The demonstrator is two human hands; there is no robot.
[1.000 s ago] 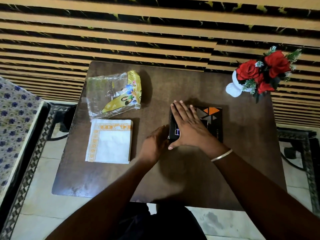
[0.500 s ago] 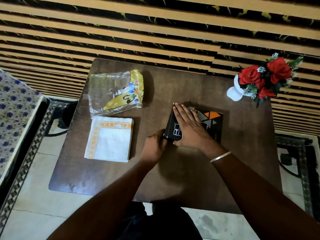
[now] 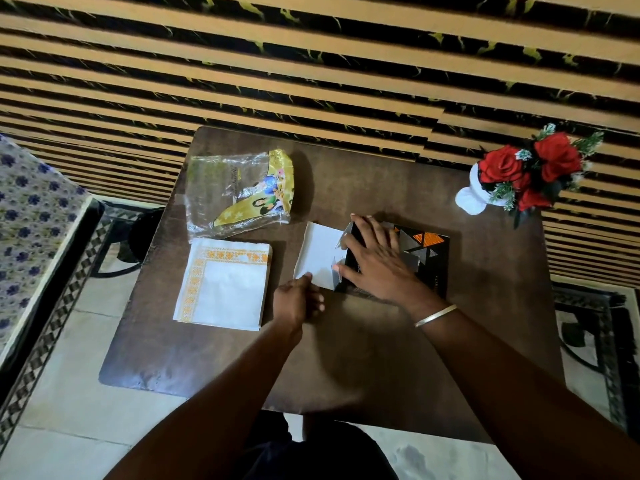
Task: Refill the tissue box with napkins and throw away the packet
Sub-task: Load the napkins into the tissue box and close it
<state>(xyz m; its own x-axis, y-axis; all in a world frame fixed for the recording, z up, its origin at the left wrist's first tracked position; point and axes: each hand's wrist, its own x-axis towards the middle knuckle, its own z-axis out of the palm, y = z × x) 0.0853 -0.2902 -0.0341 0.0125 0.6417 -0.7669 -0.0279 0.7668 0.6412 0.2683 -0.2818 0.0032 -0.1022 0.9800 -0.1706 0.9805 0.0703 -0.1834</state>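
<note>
A black tissue box (image 3: pixel 429 251) with orange and grey triangles lies on the dark wooden table (image 3: pixel 363 358). Its left end is open, and a white flap (image 3: pixel 320 254) folds out flat to the left. My right hand (image 3: pixel 377 265) presses down on the box top, fingers spread and thumb at the open end. My left hand (image 3: pixel 298 299) pinches the flap's near corner. A stack of white napkins (image 3: pixel 225 282) with an orange border lies left of the box. The emptied clear and yellow packet (image 3: pixel 239 192) lies behind the stack.
A white vase (image 3: pixel 471 200) with red roses (image 3: pixel 530 168) stands at the table's far right corner. A striped wall rises right behind the table. A patterned cushion (image 3: pixel 31 216) is at the left, with tiled floor below.
The box's left end has been opened, and the white flap now lies out to the left. My left hand moved left with it. My right hand stayed on the box.
</note>
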